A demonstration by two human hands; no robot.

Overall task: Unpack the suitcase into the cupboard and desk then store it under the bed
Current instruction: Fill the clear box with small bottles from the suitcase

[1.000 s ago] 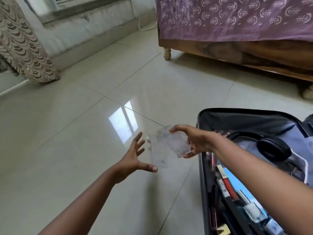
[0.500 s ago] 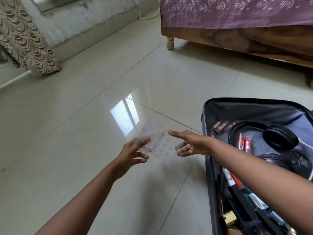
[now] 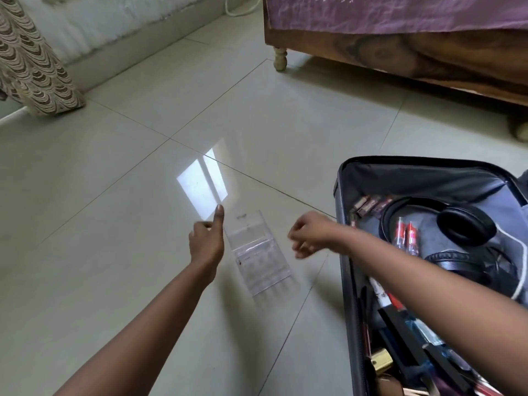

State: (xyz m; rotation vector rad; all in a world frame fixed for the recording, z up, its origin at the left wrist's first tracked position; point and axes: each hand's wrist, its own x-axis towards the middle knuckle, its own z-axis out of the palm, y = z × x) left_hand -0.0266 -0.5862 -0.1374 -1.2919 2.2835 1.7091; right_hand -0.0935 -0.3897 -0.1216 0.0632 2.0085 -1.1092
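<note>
A clear plastic organiser (image 3: 258,254) lies on the tiled floor between my hands. My left hand (image 3: 207,241) is right beside its left edge, thumb straight, fingers loosely curled, holding nothing. My right hand (image 3: 308,235) hovers a little to the organiser's right, blurred, fingers loosely curled and empty. The black suitcase (image 3: 343,252) lies open at the right. Inside it are black headphones (image 3: 465,227), two red-capped tubes (image 3: 405,234), lipsticks (image 3: 368,204) and small bottles and boxes (image 3: 423,332).
A wooden bed (image 3: 414,50) with a purple patterned cover stands at the back right, with a gap beneath it. A patterned curtain (image 3: 31,67) hangs at the far left beside the wall. Glossy tiles stretch to the left and ahead.
Both hands held the clear organiser in the air; now it lies on the floor and both hands have let go, the right drawing back toward the suitcase.
</note>
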